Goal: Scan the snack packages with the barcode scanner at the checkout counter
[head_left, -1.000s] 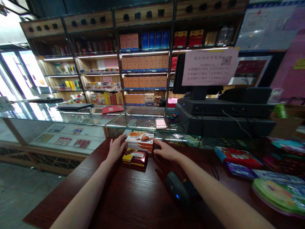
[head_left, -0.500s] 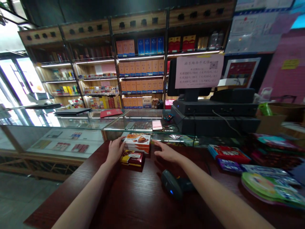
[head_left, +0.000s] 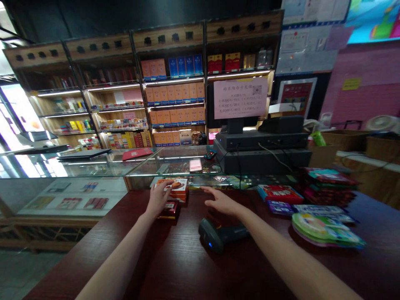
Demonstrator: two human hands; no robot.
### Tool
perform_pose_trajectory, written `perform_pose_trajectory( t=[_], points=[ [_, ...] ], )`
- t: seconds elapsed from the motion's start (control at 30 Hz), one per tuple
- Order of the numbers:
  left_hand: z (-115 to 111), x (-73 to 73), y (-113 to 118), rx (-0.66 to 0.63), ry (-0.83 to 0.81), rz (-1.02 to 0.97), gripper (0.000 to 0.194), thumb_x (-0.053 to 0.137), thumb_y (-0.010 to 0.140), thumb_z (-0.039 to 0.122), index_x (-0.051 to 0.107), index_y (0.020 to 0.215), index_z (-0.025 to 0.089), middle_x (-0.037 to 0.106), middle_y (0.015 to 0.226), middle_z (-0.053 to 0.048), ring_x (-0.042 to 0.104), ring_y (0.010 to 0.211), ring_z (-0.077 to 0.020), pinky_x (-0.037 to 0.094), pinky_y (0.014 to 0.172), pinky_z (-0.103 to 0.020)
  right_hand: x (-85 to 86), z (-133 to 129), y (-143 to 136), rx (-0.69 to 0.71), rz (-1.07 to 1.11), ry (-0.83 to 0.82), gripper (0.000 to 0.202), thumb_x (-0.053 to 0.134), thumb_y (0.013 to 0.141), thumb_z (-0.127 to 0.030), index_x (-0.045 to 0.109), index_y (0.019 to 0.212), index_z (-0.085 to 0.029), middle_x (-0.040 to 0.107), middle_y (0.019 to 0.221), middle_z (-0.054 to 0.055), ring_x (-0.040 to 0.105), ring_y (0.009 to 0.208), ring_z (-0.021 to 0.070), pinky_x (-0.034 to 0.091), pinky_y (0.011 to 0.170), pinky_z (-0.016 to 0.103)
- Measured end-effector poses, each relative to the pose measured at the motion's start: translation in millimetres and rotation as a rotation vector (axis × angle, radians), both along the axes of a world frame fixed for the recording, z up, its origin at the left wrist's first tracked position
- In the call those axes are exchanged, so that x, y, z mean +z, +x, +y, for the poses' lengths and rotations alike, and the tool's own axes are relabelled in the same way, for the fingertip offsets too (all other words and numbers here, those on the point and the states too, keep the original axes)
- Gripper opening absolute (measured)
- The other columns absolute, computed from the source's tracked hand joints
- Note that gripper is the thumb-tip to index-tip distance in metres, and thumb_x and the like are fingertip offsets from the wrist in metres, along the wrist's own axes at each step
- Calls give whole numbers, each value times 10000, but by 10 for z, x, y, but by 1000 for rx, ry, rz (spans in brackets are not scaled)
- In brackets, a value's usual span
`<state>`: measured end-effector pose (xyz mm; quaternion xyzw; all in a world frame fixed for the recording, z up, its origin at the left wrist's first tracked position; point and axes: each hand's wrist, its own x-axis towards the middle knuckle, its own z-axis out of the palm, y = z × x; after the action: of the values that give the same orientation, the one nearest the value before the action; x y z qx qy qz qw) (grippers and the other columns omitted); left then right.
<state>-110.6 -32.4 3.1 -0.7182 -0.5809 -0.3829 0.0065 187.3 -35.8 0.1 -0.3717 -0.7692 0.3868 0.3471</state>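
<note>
Orange box (head_left: 181, 192) lies beneath left hand (head_left: 159, 197), grip loosely open; right hand (head_left: 223, 203) spread, empty.

Tall wooden shelving with black uprights (head_left: 204, 62) along the far wall
Bright glass doors (head_left: 19, 106) far left; pink wall (head_left: 368, 83) right.

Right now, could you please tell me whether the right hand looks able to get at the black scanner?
Probably yes: the right hand looks empty, and the scanner lies close by on the dark tabletop with nothing seen on it, though the right forearm hides its handle end.
</note>
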Motion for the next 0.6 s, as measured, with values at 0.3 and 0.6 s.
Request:
perform_pose_trajectory(
  t=[0.3, 0.6],
  points=[
    [-63, 85, 595, -157, -29, 12, 261, 486, 943, 299, 639, 1154, 276, 744, 1139, -34, 652, 1134, -241, 157, 1197, -585, -74, -140, 462, -79, 11, -30, 637, 628, 781, -155, 525, 1409, -182, 588, 1416, 142, 527, 1339, 253, 372, 1149, 447],
    [-127, 248, 1211, -286, -60, 129, 209, 496, 943, 284, 651, 1084, 282, 758, 1096, 5, 663, 1099, -214, 177, 1188, -537, -23, -242, 947, -136, 65, -8, 555, 642, 765, -131, 610, 1311, -226, 642, 1358, 86, 562, 1300, 239, 402, 1136, 442]
  ],
)
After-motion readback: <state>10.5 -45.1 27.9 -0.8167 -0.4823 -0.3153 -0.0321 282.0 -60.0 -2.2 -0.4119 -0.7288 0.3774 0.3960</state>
